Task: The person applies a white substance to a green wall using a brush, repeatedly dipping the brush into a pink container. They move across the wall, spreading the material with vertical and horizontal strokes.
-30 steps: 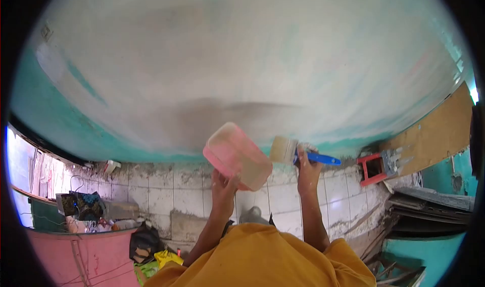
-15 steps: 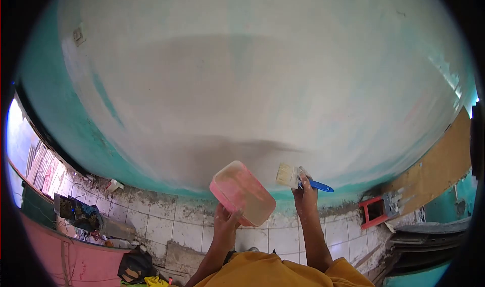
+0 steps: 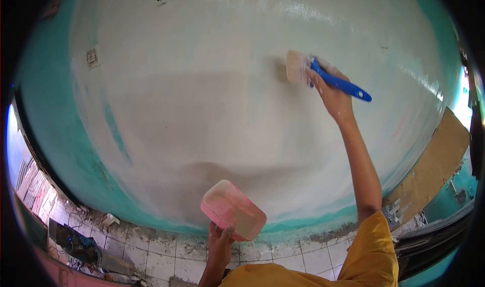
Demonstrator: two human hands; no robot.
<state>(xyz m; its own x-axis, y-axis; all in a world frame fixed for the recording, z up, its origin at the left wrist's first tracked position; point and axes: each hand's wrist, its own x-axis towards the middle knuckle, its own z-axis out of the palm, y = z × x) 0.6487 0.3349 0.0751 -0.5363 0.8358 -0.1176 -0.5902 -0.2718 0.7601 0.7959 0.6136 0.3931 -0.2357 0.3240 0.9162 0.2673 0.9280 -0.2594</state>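
Raised in front of the wall (image 3: 202, 100), my right hand (image 3: 331, 92) grips a wide paintbrush (image 3: 341, 84) with a blue handle. Its pale bristles point left, at or very near the wall; contact cannot be made out. My left hand (image 3: 220, 240) holds a pink plastic tub (image 3: 235, 211) low down, fingers around its lower left side. The tub is tilted, its open top facing me, with whitish and pink smears inside. Whitish paint covers most of the wall, with teal showing through in streaks and along the edges.
White floor tiles (image 3: 189, 259) with dirt run along the wall's foot. A wall switch (image 3: 92, 58) is at the upper left. At the lower left stand a dark box-like object (image 3: 70, 236) and clutter. A brown board (image 3: 429, 161) leans at the right, near dark stacked pieces (image 3: 429, 236).
My right hand has risen with the brush from low by the tub to high on the wall. The view has tilted up; my left hand still holds the tub.
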